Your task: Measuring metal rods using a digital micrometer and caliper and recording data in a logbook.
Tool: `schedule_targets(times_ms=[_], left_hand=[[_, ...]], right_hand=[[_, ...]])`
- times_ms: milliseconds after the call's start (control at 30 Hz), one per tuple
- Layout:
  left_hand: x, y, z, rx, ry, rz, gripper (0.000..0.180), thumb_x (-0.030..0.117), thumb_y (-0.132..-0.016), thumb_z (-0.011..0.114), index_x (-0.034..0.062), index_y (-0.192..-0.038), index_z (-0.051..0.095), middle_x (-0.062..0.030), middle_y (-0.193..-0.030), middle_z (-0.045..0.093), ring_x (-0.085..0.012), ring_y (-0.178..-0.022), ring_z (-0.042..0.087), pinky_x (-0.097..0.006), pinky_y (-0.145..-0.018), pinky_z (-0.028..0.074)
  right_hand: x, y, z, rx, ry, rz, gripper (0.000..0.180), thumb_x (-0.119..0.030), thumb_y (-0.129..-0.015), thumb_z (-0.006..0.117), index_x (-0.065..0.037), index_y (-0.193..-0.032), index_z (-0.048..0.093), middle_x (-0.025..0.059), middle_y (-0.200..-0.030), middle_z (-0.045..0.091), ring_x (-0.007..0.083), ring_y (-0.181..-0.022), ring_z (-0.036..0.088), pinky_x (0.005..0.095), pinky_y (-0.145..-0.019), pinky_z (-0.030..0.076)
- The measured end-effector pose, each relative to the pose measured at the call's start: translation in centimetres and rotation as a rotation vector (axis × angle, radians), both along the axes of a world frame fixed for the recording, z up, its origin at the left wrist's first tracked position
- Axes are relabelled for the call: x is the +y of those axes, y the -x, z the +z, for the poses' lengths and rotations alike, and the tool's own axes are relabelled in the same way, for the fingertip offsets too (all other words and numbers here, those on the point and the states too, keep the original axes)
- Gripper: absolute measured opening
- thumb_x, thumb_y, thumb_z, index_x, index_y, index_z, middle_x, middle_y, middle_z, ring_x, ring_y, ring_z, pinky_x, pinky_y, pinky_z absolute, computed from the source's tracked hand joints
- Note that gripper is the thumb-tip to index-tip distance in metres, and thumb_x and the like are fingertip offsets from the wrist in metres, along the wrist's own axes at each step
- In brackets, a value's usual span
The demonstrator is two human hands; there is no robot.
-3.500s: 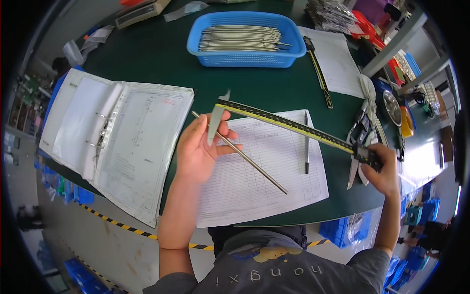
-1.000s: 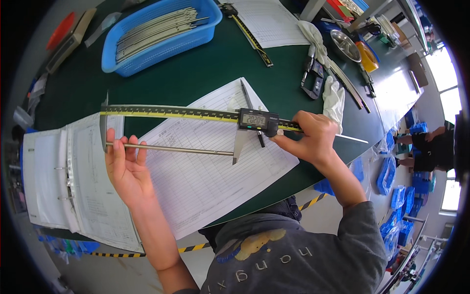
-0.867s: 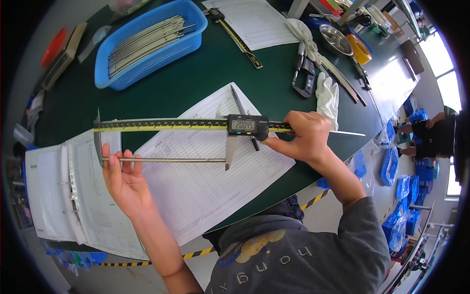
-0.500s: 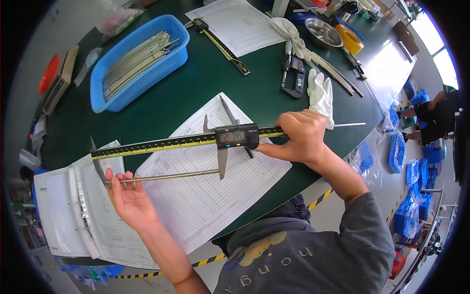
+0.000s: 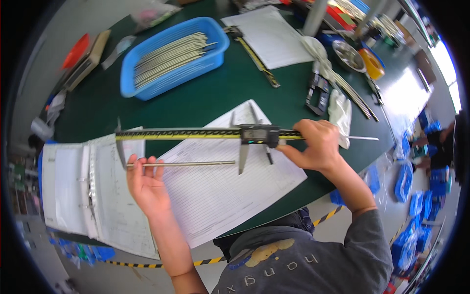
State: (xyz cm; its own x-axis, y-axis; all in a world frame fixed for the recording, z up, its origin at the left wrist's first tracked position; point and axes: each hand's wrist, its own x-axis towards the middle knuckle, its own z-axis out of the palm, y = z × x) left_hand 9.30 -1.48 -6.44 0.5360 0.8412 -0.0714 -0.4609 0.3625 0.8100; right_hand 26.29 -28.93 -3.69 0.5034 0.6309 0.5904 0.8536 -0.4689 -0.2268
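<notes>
My right hand (image 5: 316, 144) is closed around the beam of a long digital caliper (image 5: 186, 134), its thumb by the slider with the display. The caliper lies almost level across the view, jaws spread wide. A thin metal rod (image 5: 200, 163) is pinched in my left hand (image 5: 149, 188), between thumb and fingers near the rod's left end. That end sits at the tip of the caliper's fixed jaw; whether they touch I cannot tell. A small gap shows between the rod's right end and the sliding jaw. Below them lies a printed form (image 5: 215, 196), with a pen (image 5: 268, 155) partly behind the slider.
A blue basket (image 5: 128, 81) of many rods stands at the far left. Beyond lie a second caliper (image 5: 259, 63) and papers (image 5: 274, 36). At right are a micrometer (image 5: 318, 93), white gloves (image 5: 340, 115), loose rods (image 5: 357, 98) and a metal bowl (image 5: 348, 56). An open ring binder (image 5: 117, 196) lies at left.
The whole view has shifted, so table things sit farther right. The caliper is now more level. The rod's right end, earlier against the sliding jaw, now stands slightly apart from it.
</notes>
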Motion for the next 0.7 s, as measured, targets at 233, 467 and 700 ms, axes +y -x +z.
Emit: schedule_targets(times_ms=[233, 467, 700], left_hand=[[-0.8, 5.1, -0.2, 0.012, 0.077, 0.093, 0.022, 0.013, -0.086, 0.053, 0.0077, -0.106, 0.049, -0.0034, -0.087, 0.055, -0.0177, -0.085, 0.055, -0.039, -0.079, 0.047], [-0.8, 11.0, -0.9, -0.067, 0.042, 0.078, 0.019, 0.011, -0.088, 0.049, 0.0061, -0.107, 0.05, -0.0038, -0.09, 0.054, -0.0166, -0.087, 0.053, -0.037, -0.084, 0.045], [1.6, 11.1, -0.1, -0.127, 0.111, 0.09, 0.02, 0.012, -0.09, 0.043, 0.0033, -0.108, 0.048, -0.0018, -0.083, 0.047, -0.0105, -0.07, 0.046, -0.024, -0.064, 0.045]], right_hand=[[5.1, -3.6, 4.3, 0.099, 0.184, 0.002, 0.043, -0.047, -0.064, 0.068, -0.006, -0.065, 0.055, 0.0078, -0.053, 0.053, 0.0261, -0.048, 0.055, 0.0338, -0.043, 0.041], [13.6, -6.1, 3.4, 0.181, 0.42, 0.26, 0.049, -0.057, -0.064, 0.062, -0.008, -0.066, 0.059, 0.0087, -0.057, 0.056, 0.0277, -0.056, 0.057, 0.0375, -0.05, 0.042], [12.2, -6.2, 3.8, 0.157, 0.399, 0.207, 0.049, -0.057, -0.063, 0.063, -0.008, -0.065, 0.058, 0.0062, -0.053, 0.054, 0.026, -0.05, 0.055, 0.0351, -0.045, 0.04]])
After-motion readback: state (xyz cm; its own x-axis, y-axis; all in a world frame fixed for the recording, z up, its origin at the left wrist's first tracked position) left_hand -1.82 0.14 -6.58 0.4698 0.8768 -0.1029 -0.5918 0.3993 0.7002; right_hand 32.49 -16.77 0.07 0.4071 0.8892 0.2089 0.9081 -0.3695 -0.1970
